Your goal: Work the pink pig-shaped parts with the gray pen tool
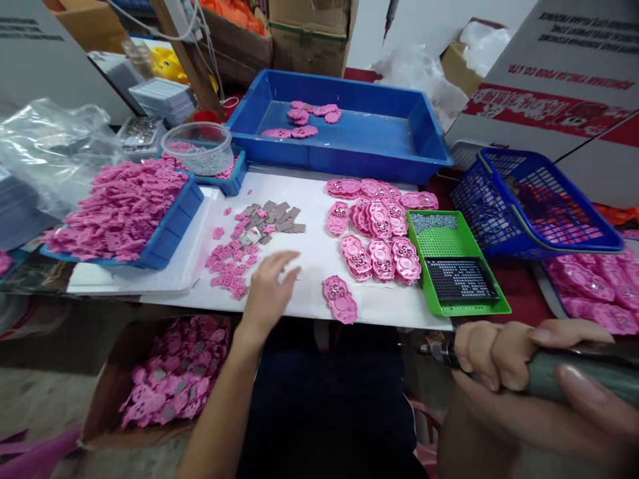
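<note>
**Screwdriver in the right hand, open left hand over pink parts**

Head view: The right hand (499, 356) grips a power screwdriver (546, 374), fingers wrapped around its body. The left hand (272, 286), fingers open and loosely curved, is just beside small pink parts (232, 263) and grey plates (279, 216). Between the hands, a pink casing (341, 299) lies near the table's front edge; more casings (379, 219) are piled behind it.

A blue bin (172, 229) is heaped with pink parts. Behind it, a clear tub (224, 136) holds small silvery pieces. The large blue tray (344, 156) carries several pink pieces. A green tray (444, 246) holds small metal pieces and a black perforated plate (456, 279) dotted with screws. The blue basket's (504, 226) dark and orange contents are unclear. On the floor, a cardboard box (107, 379) contains pink pieces with grey plates.

Upside-down print on the right-hand carton (589, 60) includes "FOOD CO. LTD." in red and "DEVELOPMENT ZONE" in dark letters. The left carton's (24, 56) lettering is too blurred to read.
</note>
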Demonstrator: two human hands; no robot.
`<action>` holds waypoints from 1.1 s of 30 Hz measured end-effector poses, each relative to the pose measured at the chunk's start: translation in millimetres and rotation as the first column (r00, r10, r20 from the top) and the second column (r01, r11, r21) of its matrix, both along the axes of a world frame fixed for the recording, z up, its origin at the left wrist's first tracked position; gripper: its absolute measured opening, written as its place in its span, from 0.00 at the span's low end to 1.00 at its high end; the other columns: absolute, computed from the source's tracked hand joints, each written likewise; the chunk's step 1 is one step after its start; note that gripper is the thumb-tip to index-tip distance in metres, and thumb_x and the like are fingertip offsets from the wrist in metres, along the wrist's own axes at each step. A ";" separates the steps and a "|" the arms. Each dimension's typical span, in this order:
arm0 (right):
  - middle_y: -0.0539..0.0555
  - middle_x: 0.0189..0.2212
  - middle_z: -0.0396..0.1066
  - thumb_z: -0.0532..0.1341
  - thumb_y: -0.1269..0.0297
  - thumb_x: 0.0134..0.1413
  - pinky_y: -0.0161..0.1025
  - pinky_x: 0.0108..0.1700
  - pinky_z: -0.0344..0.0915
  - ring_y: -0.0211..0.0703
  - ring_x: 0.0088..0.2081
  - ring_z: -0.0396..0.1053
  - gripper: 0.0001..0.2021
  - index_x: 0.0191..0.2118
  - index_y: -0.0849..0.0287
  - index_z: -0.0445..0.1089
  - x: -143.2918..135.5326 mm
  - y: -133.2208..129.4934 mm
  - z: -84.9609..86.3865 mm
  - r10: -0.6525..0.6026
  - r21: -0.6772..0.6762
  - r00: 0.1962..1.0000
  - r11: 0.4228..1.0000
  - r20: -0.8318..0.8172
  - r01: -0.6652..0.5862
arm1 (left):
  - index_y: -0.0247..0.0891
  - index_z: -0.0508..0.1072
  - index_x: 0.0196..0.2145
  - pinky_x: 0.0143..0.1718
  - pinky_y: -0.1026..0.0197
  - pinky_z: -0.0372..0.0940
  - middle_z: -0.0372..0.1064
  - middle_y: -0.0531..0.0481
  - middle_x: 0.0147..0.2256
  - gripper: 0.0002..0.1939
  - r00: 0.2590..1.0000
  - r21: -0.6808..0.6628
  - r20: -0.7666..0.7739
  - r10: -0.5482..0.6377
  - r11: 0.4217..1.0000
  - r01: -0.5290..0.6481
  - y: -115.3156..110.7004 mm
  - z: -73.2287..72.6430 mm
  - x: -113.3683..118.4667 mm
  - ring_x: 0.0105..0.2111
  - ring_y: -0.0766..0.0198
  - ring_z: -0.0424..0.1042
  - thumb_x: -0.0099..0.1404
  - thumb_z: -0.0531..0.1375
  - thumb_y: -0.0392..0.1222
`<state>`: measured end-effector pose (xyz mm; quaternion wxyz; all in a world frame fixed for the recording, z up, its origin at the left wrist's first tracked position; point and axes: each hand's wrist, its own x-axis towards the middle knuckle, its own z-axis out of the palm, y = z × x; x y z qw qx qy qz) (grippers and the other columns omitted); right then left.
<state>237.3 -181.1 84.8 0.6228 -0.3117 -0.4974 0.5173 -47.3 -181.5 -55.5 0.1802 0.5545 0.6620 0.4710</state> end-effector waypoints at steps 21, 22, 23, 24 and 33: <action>0.43 0.14 0.58 0.60 0.64 0.55 0.38 0.18 0.54 0.34 0.13 0.51 0.07 0.39 0.54 0.75 -6.6 4.4 2.2 -0.014 0.088 0.999 0.996 -0.036 0.017 | 0.42 0.79 0.44 0.50 0.50 0.70 0.77 0.46 0.42 0.08 0.932 -0.116 -0.260 -0.254 0.966 0.231 -5.6 1.0 -0.5 0.44 0.53 0.76 0.73 0.62 0.47; 0.43 0.14 0.58 0.61 0.64 0.55 0.38 0.18 0.54 0.34 0.13 0.52 0.07 0.39 0.54 0.75 -7.0 4.3 1.5 -0.007 0.086 0.999 0.996 -0.037 0.010 | 0.42 0.79 0.45 0.50 0.49 0.70 0.77 0.45 0.43 0.09 0.933 -0.134 -0.266 -0.242 0.968 0.213 -16.7 -3.2 8.9 0.45 0.52 0.76 0.73 0.61 0.47; 0.44 0.14 0.59 0.61 0.64 0.55 0.39 0.19 0.55 0.34 0.14 0.52 0.07 0.39 0.55 0.75 -7.3 4.3 0.8 0.003 0.081 0.999 0.997 -0.034 0.000 | 0.42 0.78 0.47 0.51 0.48 0.70 0.77 0.44 0.45 0.10 0.937 -0.141 -0.272 -0.219 0.972 0.186 -25.6 -7.5 16.0 0.47 0.50 0.76 0.74 0.61 0.48; 0.44 0.15 0.59 0.61 0.64 0.56 0.39 0.19 0.56 0.34 0.14 0.53 0.07 0.39 0.55 0.75 -7.7 4.3 0.3 0.019 0.079 0.999 0.997 -0.027 -0.016 | 0.42 0.78 0.49 0.52 0.47 0.70 0.76 0.43 0.47 0.12 0.943 -0.138 -0.275 -0.188 0.978 0.155 -32.3 -11.4 20.7 0.48 0.49 0.76 0.74 0.61 0.48; 0.43 0.15 0.59 0.62 0.64 0.56 0.38 0.19 0.54 0.33 0.14 0.51 0.05 0.38 0.55 0.74 -9.8 1.7 -0.5 -0.025 0.070 0.998 0.997 -0.055 0.029 | 0.42 0.71 0.61 0.54 0.46 0.72 0.80 0.45 0.46 0.23 0.989 -0.101 -0.134 -0.069 0.993 0.055 -34.9 -11.2 20.1 0.47 0.51 0.78 0.70 0.64 0.46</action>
